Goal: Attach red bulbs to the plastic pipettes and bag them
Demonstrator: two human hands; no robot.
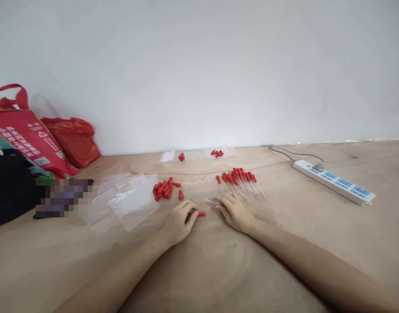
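Observation:
My left hand [179, 221] rests on the wooden table [219, 269], fingers curled around a red rubber bulb [201, 214] that sticks out at its fingertips. My right hand [234, 211] lies beside it, fingers pinched on a clear glass dropper tube [212, 202]. Just beyond the hands lies a row of bare clear tubes [201, 190]. To its right is a row of tubes fitted with red bulbs [241, 180]. A pile of loose red bulbs [165, 190] sits to the left of the rows.
Clear plastic bags [131, 198] lie left of the bulbs. Filled bags with red bulbs [202, 154] sit by the wall. A white power strip [333, 180] lies at the right. Red bags [39, 134] and a black bag [10, 187] stand at the left.

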